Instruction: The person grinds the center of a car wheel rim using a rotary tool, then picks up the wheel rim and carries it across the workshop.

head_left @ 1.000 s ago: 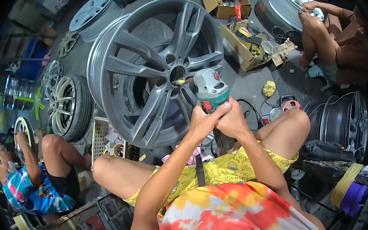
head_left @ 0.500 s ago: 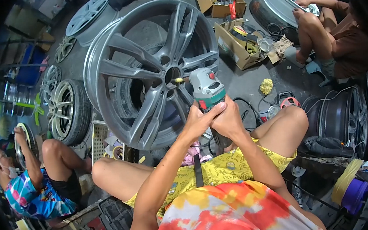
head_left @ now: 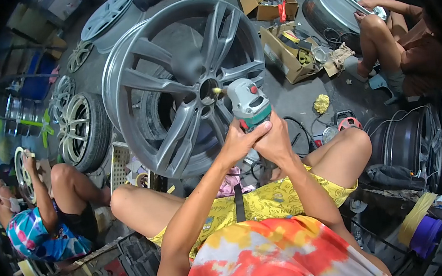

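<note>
"As your eye starts at the left, what comes first?"

"A co-worker in a blue patterned shirt point(head_left: 41, 230), one hand raised to a pale ring-shaped rim point(head_left: 24, 181). Next is a black tyre with cream spokes point(head_left: 79, 133), then a white perforated plastic basket point(head_left: 120, 163)."

"And the middle?"

"A big grey metal wheel with split spokes point(head_left: 157, 84) stands tilted. Just right of its hub is a white-and-teal power tool with a red button point(head_left: 249, 103), its yellow tip point(head_left: 218, 91) at the centre hole. I can't tell whether they touch."

"How are the fingers?"

"The left hand point(head_left: 240, 145) and right hand point(head_left: 276, 141) are both closed around the tool's near end, the left thumb lying across."

"Farther right?"

"An open brown cardboard box point(head_left: 284, 67) on the far side, a crumpled yellow lump point(head_left: 322, 104) nearer, then a co-worker in a brown shirt point(head_left: 424, 65) with a hand on a silver wheel point(head_left: 340, 7)."
</note>
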Tool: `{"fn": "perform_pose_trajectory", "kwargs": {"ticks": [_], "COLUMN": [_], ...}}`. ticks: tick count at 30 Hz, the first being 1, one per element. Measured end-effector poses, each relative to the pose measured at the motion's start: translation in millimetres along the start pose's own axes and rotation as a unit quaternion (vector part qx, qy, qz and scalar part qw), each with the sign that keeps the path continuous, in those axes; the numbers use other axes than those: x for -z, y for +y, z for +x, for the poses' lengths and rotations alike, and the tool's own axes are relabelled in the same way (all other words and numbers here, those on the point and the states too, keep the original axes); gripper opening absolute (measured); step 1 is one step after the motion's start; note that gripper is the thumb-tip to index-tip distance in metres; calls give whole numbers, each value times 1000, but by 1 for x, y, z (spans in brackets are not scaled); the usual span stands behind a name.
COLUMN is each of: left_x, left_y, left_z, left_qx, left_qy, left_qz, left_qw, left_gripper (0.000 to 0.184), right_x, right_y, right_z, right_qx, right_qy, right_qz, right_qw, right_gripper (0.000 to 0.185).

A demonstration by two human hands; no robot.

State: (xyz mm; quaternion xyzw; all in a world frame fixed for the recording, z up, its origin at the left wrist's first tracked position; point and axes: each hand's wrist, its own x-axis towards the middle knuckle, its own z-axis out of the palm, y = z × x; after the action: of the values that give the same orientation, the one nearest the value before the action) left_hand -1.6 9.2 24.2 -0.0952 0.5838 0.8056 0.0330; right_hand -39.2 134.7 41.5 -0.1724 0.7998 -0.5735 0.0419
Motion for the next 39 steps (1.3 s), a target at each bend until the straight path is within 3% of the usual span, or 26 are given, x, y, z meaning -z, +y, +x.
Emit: {"fn": "perform_pose_trajectory", "kwargs": {"ticks": [2, 9, 11, 13, 19, 21, 25, 29, 31, 36, 39], "left_x": [4, -7, 1, 8, 10, 12, 12, 6, 1, -2, -8], "left_y": [-3, -11, -11, -8, -14, -16, -9, -18, -13, -4, 4], "left_z": [5, -13, -4, 5, -4, -2, 8, -3, -11, 8, 4], "left_qx": [7, -39, -52, -13, -41, -35, -28, -35, -61, -61, -57], "left_qy": [-14, 40, 25, -22, 14, 5, -21, 7, 39, -11, 20], "left_qz": [-44, -26, -13, 0, 8, 4, -15, -10, 6, -59, -67], "left_qw": [999, 998, 998, 1000, 999, 999, 999, 999, 997, 996, 996], "left_gripper": [64, 60, 58, 70, 72, 75, 79, 77, 67, 59, 62], "right_x": [-2, -2, -4, -4, -11, -14, -13, -11, -13, 3, 9], "right_y": [5, 7, 8, 0, 8, 10, 10, 6, 4, -15, -23], "right_z": [5, -10, -8, -2, -5, -6, 2, -6, -11, 9, 14], "right_qx": [33, 6, -7, 2, 32, 4, 39, 31, 24, 24, 31], "right_qy": [10, -20, -22, 8, -8, -6, 22, 8, -6, -8, -41], "right_qz": [-32, -2, -10, -23, -28, -14, -35, -25, -13, -74, -111], "right_qw": [999, 1000, 1000, 1000, 999, 1000, 998, 999, 1000, 997, 993], "right_gripper": [56, 58, 58, 51, 52, 54, 57, 56, 55, 52, 52]}}
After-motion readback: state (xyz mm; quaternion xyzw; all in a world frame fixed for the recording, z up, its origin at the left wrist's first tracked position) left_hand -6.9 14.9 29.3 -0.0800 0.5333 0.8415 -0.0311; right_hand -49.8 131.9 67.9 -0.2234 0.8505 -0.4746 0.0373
